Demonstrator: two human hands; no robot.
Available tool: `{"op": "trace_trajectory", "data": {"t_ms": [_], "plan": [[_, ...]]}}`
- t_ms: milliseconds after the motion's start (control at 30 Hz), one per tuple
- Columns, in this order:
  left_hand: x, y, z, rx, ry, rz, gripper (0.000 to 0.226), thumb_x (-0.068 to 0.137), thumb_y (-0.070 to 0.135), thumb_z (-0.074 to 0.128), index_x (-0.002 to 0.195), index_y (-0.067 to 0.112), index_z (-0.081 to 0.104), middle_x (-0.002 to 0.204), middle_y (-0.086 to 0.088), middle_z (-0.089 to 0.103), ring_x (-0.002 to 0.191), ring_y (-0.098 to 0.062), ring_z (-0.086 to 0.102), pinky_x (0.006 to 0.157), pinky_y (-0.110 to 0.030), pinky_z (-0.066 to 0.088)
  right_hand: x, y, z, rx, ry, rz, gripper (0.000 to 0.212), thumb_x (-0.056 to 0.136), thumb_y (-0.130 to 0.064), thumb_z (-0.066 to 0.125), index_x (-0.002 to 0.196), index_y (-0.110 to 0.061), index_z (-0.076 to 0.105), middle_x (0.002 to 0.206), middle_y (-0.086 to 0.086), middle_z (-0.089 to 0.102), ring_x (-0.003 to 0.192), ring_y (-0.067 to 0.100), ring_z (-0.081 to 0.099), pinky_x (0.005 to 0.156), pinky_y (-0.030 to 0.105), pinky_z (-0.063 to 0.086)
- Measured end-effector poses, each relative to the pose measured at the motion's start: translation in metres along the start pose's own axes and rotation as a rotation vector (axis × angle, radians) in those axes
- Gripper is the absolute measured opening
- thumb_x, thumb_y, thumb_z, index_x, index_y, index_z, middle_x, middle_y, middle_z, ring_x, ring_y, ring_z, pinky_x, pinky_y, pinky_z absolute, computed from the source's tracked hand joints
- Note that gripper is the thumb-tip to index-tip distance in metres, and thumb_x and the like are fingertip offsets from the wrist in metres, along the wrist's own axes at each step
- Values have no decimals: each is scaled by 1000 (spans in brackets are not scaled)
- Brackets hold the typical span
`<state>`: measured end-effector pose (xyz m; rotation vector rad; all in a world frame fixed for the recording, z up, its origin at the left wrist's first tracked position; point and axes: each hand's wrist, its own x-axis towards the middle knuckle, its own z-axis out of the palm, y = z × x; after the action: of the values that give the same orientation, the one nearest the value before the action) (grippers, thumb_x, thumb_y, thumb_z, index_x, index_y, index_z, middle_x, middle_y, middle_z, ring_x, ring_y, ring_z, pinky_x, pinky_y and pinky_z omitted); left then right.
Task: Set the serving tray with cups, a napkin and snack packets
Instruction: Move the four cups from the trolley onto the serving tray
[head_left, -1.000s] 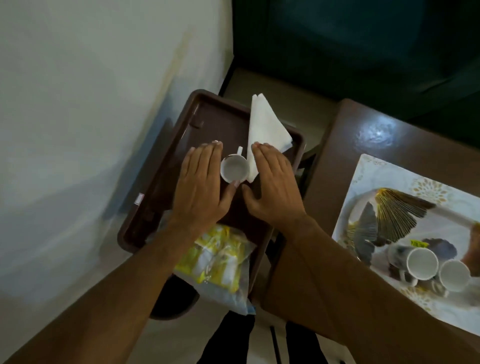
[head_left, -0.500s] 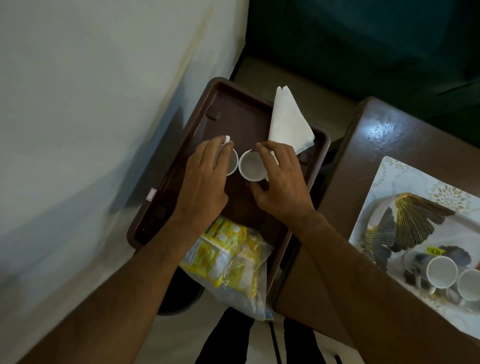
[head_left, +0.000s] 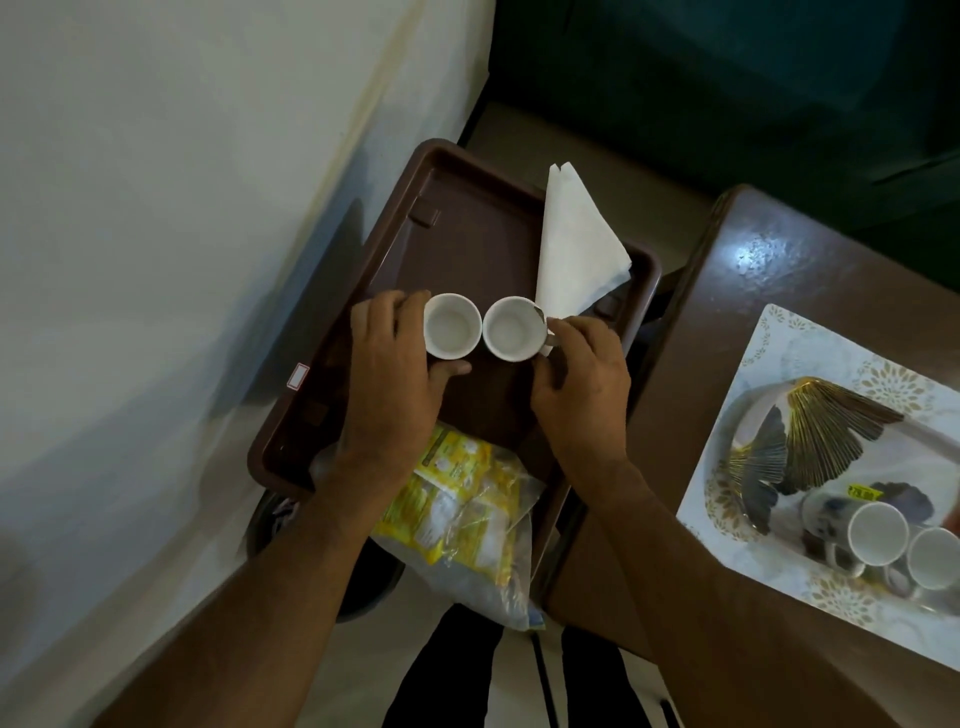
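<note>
From the head camera, a brown tray (head_left: 363, 332) sits below, set between a pale wall on the left and a dark brown tabletop (head_left: 727, 322) on the right. Two small white cups stand upright in the middle of the tray, side by side and touching or very nearly so, both empty inside.

The left hand (head_left: 395, 384) wraps the left cup (head_left: 451, 326) from its outer side, fingers curled over the far rim and thumb against the near wall, so it is closed on that cup. The right hand (head_left: 582, 389) pinches the right cup (head_left: 511, 329) at its handle, thumb and fingertips pressed together on it (the handle itself is mostly hidden by the fingers). The two hands are apart, with the cups between them.

A folded white napkin (head_left: 576, 249) lies at the tray's far right corner, its point reaching past the far rim and its near edge just beside the right cup. At the near end, a clear bag of yellow snack packets (head_left: 467, 514) rests partly on the tray and hangs over its near rim, under the left wrist.

On the tabletop to the right lies a white patterned mat (head_left: 779, 364) with a gold fan-shaped ornament (head_left: 831, 431) and two more mugs (head_left: 878, 532), well apart from the tray.
</note>
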<state>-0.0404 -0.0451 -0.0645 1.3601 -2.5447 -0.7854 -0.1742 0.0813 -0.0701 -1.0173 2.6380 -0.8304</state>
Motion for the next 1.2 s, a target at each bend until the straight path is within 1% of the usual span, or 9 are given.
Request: {"op": "trace_trajectory", "data": {"t_ms": [133, 300, 467, 567, 667, 733, 867, 1000, 1200], "plan": [[-7, 0, -2, -49, 48, -71, 53, 79, 6, 87, 127, 10, 66, 120, -8, 66, 118, -25, 55, 91, -24, 37, -1, 0, -2, 80, 22, 43, 14, 90, -3, 74, 103, 0, 78, 105, 13, 69, 91, 24, 68, 81, 40, 62], [-11, 4, -8, -134, 53, -162, 13, 91, 11, 78, 104, 8, 78, 98, -7, 80, 96, -25, 73, 81, -33, 54, -6, -4, -1, 116, -22, 74, 11, 89, -10, 80, 93, 0, 79, 95, 11, 71, 79, 22, 68, 69, 42, 62], [-18, 12, -8, -167, 67, -229, 16, 100, 18, 72, 106, 7, 81, 88, -9, 81, 81, -23, 76, 72, -26, 52, -7, -10, -1, 129, -6, 122, 12, 88, -14, 82, 88, -2, 80, 88, 9, 73, 75, 19, 67, 69, 36, 61], [-21, 16, -5, -201, 81, -241, 20, 101, 19, 70, 97, 4, 81, 75, -10, 77, 67, -25, 71, 62, -35, 55, -8, -10, -2, 151, 21, 160, 11, 87, -13, 83, 87, -2, 81, 86, 9, 74, 74, 19, 68, 69, 35, 60], [-26, 25, -5, -224, 128, -243, 21, 102, 20, 68, 98, 4, 82, 70, -8, 75, 59, -23, 67, 55, -31, 46, -11, -9, -4, 180, 62, 172, 9, 86, -12, 83, 87, -3, 82, 85, 8, 74, 73, 18, 69, 69, 33, 59], [-29, 34, -6, -257, 154, -232, 19, 102, 18, 69, 103, 5, 82, 71, -7, 76, 58, -20, 66, 54, -32, 50, -13, -6, -7, 199, 92, 169, 8, 86, -12, 83, 87, -4, 82, 85, 7, 74, 73, 17, 69, 69, 32, 60], [-33, 55, -6, -268, 191, -199, 16, 100, 16, 71, 106, 7, 83, 71, -2, 76, 54, -9, 61, 52, -11, 41, -17, 1, -20, 250, 155, 172, 7, 85, -11, 84, 89, -5, 83, 86, 6, 74, 73, 16, 69, 67, 31, 60], [-37, 81, -3, -300, 215, -171, 15, 100, 16, 71, 107, 7, 82, 73, -4, 78, 57, -15, 67, 54, -36, 57, -18, 14, -43, 259, 197, 167, 10, 84, -12, 86, 92, -6, 83, 86, 6, 75, 73, 8, 64, 68, 19, 54], [-48, 134, 14, -291, 205, -108, 15, 99, 17, 72, 97, 6, 83, 70, -5, 77, 55, -19, 68, 58, -43, 58, -18, 51, -92, 220, 252, 188, 8, 84, -13, 85, 88, -8, 83, 84, 3, 73, 70, 5, 60, 67, -1, 40]]}}
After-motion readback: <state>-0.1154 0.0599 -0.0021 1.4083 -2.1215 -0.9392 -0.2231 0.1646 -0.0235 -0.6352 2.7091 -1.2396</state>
